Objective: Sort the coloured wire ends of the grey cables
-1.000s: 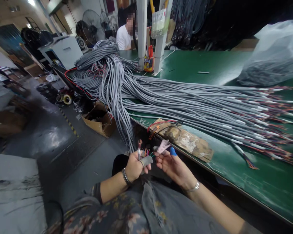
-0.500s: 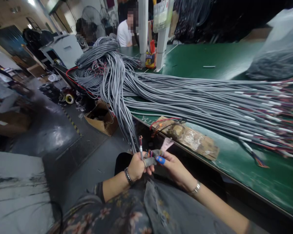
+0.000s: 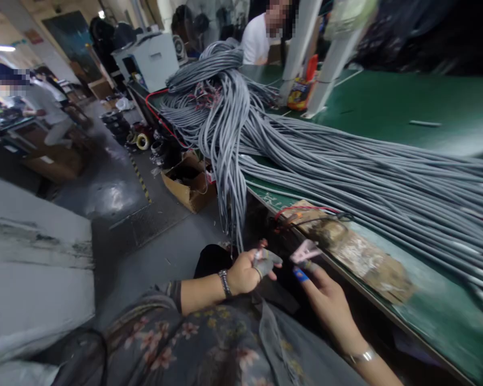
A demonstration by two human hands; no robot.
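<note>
My left hand (image 3: 244,272), with grey wrapping on its fingers, is closed round a grey cable near its stripped end; the small reddish wire ends (image 3: 262,244) stick up blurred above the fingers. To its right, my right hand (image 3: 329,298) pinches a pale pink clip (image 3: 306,251), shaped like a clothes peg, between thumb and finger. Blue tape covers that thumb. The two hands are a short way apart, in front of the bench edge. Behind my left hand a thick bundle of grey cables (image 3: 228,145) hangs down off the bench.
More grey cables stretch along the green bench (image 3: 390,96). A taped cardboard piece (image 3: 358,252) with red and black leads lies at its near edge. A cardboard box (image 3: 191,185) stands on the floor. Behind the bench sits a person in white (image 3: 255,40); other people are far left.
My right hand has moved away from my left, carrying the pink clip to the right. My left hand keeps the cable, its end now lower. The view has swung left.
</note>
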